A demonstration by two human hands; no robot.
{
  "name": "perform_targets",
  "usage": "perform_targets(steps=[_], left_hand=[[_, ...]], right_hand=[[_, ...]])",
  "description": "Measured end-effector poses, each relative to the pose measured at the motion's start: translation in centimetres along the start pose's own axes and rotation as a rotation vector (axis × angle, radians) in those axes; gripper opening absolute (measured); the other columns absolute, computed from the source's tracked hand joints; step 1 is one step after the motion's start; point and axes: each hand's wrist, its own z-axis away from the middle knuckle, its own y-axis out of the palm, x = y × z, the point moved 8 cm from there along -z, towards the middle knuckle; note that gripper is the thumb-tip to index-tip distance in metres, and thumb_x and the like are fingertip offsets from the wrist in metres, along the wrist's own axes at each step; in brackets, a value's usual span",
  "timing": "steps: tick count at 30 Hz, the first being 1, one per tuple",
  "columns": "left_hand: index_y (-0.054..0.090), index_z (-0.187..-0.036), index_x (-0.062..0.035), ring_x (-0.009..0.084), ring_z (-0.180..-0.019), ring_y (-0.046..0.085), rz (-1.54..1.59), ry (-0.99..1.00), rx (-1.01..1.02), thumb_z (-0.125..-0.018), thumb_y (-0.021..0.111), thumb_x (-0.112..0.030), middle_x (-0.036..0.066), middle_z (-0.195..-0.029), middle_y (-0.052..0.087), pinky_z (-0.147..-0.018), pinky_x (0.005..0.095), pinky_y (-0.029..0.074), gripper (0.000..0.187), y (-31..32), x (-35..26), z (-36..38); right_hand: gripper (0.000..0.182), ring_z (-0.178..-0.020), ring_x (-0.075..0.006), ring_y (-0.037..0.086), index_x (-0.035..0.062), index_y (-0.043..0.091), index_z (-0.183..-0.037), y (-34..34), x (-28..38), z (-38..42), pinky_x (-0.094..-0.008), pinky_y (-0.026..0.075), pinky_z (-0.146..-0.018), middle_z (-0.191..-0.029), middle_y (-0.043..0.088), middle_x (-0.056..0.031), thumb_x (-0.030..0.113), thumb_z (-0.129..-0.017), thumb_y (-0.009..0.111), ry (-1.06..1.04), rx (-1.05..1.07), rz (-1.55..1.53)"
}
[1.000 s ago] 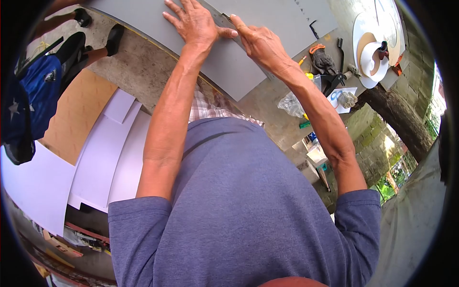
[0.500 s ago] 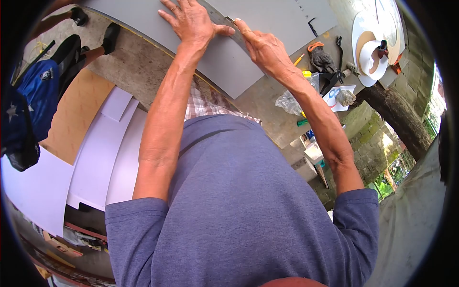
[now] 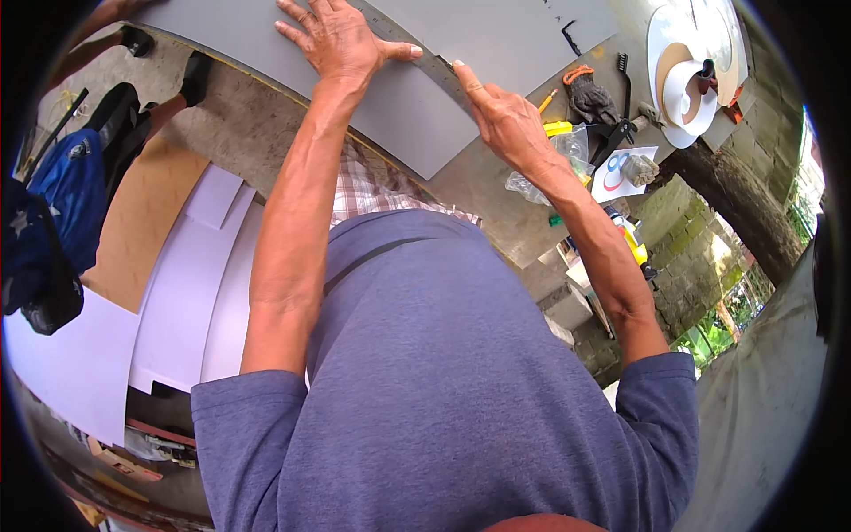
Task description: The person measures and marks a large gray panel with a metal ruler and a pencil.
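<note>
Spreading wide, the left hand's [image 3: 339,44] fingers press the gray sheet [image 3: 412,124] on the tabletop [image 3: 483,182], thumb on the metal ruler [image 3: 386,27]; the right hand's [image 3: 514,129] fingers curl in, index straight, a slim cutter [image 3: 445,63] poking out beneath its tip.

The left hand [image 3: 341,44] lies spread on the grey sheet [image 3: 425,137], thumb on the ruler [image 3: 429,60]. The right hand [image 3: 514,126] holds a mostly hidden cutter [image 3: 446,63] by the ruler. On the desk [image 3: 496,206], a glove [image 3: 591,97] lies between pencil [image 3: 547,101] and brush [image 3: 624,82].
</note>
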Motion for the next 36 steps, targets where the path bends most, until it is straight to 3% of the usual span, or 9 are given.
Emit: perform_targets(steps=[10, 13, 24, 30, 36], left_hand=[[0.007, -0.156, 0.0169, 0.0467, -0.156, -0.004, 0.015, 0.005, -0.014, -0.036, 0.099, -0.060, 0.028, -0.169, -0.005, -0.127, 0.0592, 0.006, 0.169, 0.2, 0.0, 0.0], [0.006, -0.156, 0.0169, 0.0466, -0.156, -0.004, -0.001, -0.002, -0.004, -0.036, 0.099, -0.060, 0.028, -0.169, -0.004, -0.127, 0.0589, 0.005, 0.170, 0.2, -0.1, -0.3], [0.004, -0.156, 0.0164, 0.0464, -0.156, -0.006, -0.020, 0.005, 0.001, -0.035, 0.098, -0.063, 0.029, -0.168, -0.002, -0.127, 0.0585, 0.003, 0.172, 0.5, 0.1, -0.2], [0.004, -0.156, 0.0165, 0.0465, -0.156, -0.006, 0.004, 0.054, -0.138, -0.035, 0.097, -0.064, 0.029, -0.169, -0.003, -0.126, 0.0590, 0.003, 0.173, 0.8, 0.0, 0.1], [0.005, -0.156, 0.0155, 0.0461, -0.156, -0.004, -0.021, -0.004, -0.014, -0.036, 0.098, -0.062, 0.028, -0.169, -0.002, -0.127, 0.0584, 0.005, 0.171, 0.3, -0.2, -0.3]], right_hand=[[0.062, -0.070, -0.0338, 0.063, 0.0150, 0.041, -0.156, 0.2, -1.3, 4.0, -0.0476, 0.050, -0.065, -0.084, 0.061, -0.0156, 0.006, -0.098, 0.059, 0.054, 0.049, -0.021], [0.066, -0.068, -0.0351, 0.064, 0.0133, 0.041, -0.156, 0.2, -1.6, 5.2, -0.0488, 0.051, -0.059, -0.082, 0.060, -0.0146, 0.004, -0.093, 0.059, 0.037, 0.050, 0.004], [0.070, -0.061, -0.0339, 0.061, 0.0155, 0.038, -0.158, 1.0, -3.4, 9.0, -0.0478, 0.050, -0.054, -0.079, 0.056, -0.0129, 0.005, -0.092, 0.060, 0.087, 0.053, -0.010], [0.065, -0.060, -0.0334, 0.062, 0.0152, 0.041, -0.156, 0.8, -4.0, 10.6, -0.0471, 0.049, -0.054, -0.078, 0.056, -0.0135, 0.004, -0.095, 0.060, 0.121, 0.111, 0.071], [0.065, -0.060, -0.0341, 0.061, 0.0162, 0.042, -0.156, 0.9, -4.3, 11.4, -0.0476, 0.048, -0.054, -0.076, 0.054, -0.0136, 0.004, -0.094, 0.060, 0.108, 0.091, 0.075]])
